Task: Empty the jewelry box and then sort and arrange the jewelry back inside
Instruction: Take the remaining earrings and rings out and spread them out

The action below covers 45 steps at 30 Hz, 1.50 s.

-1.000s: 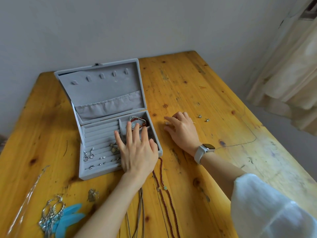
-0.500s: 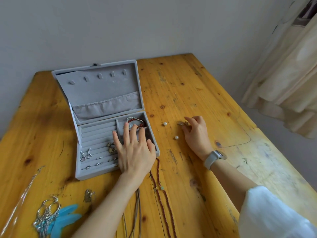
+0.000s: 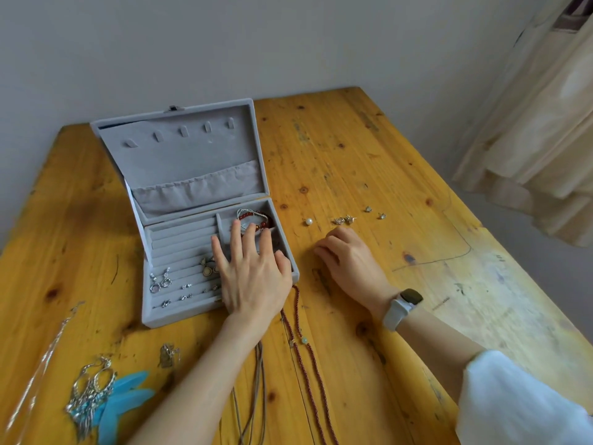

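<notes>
The grey velvet jewelry box [image 3: 179, 316] stands open on the wooden table [image 3: 353, 149]. My left hand [image 3: 253, 277] rests flat on its right front part, fingers straight. Its fingertips reach the compartment with the red bead bracelet [image 3: 256, 217]. Several small silver earrings [image 3: 160, 281] and a gold pair [image 3: 208, 266] sit in the ring rolls. My right hand [image 3: 349, 258] lies on the table right of the box. Its fingertips curl down and hide whatever is under them. A white pearl [image 3: 308, 221] and several gold studs [image 3: 345, 219] lie just beyond it.
A dark red bead necklace [image 3: 305, 364] and grey cords [image 3: 256, 396] run toward me from the box. At the front left lie silver hoop earrings [image 3: 93, 390], blue feathers [image 3: 128, 399], a small pendant [image 3: 168, 356] and a thin chain [image 3: 48, 358]. A curtain [image 3: 529, 123] hangs at the right.
My right hand went right to the gold studs, then came back toward the box and now covers the spot where a second pearl lay. My left hand stayed on the box.
</notes>
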{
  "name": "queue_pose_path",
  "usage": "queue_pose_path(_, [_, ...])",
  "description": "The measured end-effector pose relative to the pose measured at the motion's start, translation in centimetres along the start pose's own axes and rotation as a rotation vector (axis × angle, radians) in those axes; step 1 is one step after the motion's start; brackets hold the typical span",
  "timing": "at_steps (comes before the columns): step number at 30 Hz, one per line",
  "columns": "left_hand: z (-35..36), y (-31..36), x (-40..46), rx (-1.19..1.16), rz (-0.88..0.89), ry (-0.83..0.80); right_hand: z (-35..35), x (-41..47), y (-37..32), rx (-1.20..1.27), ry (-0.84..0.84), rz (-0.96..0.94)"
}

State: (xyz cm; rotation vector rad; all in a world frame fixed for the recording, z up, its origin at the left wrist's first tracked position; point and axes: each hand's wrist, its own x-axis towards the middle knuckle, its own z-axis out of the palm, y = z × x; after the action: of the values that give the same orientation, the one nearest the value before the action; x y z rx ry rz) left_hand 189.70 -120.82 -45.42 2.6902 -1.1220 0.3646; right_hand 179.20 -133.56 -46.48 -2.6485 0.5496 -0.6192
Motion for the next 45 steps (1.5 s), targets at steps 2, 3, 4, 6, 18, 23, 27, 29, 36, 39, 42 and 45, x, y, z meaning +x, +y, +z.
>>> queue_pose_path(2, [0.0, 0.0, 0.0, -0.001, 0.002, 0.001, -0.2, 1.5, 0.3, 0.031, 0.051, 0.055])
queue_pose_path(3, [0.0, 0.0, 0.0, 0.0, 0.002, 0.003, -0.3, 2.3, 0.5, 0.048, 0.079, 0.102])
queue_pose_path(4, [0.0, 0.0, 0.1, 0.0, 0.0, 0.004, -0.3, 3.2, 0.6, 0.059, 0.106, 0.146])
queue_pose_path(6, [0.0, 0.0, 0.1, -0.003, -0.003, 0.009, -0.2, 4.7, 0.9, 0.059, 0.134, 0.211])
queue_pose_path(18, [0.1, 0.0, 0.0, -0.003, -0.002, 0.018, 1.5, 5.3, 1.6, -0.192, 0.151, 0.082])
queue_pose_path(23, [0.2, -0.1, 0.0, -0.003, 0.002, 0.024, 1.3, 4.6, 1.8, -0.214, 0.15, 0.034])
queue_pose_path(27, [0.3, -0.1, 0.0, -0.008, 0.001, 0.029, 1.5, 4.3, 1.8, -0.207, 0.144, 0.017])
queue_pose_path(29, [0.3, -0.1, 0.0, -0.01, 0.002, 0.038, 1.5, 4.3, 1.8, -0.189, 0.142, 0.027])
queue_pose_path(36, [0.3, -0.1, 0.0, -0.008, 0.004, 0.05, 1.3, 4.1, 1.7, -0.145, 0.139, 0.037])
queue_pose_path(39, [0.2, -0.1, -0.1, -0.022, 0.008, 0.063, 1.0, 3.9, 1.5, -0.093, 0.144, 0.072])
queue_pose_path(42, [-0.1, -0.2, -0.1, -0.074, 0.031, 0.067, 0.9, 3.1, 0.8, -0.09, 0.142, 0.095])
queue_pose_path(45, [-0.6, -0.7, -0.4, -0.151, 0.089, 0.121, 1.0, 2.1, 0.0, -0.082, 0.137, 0.088])
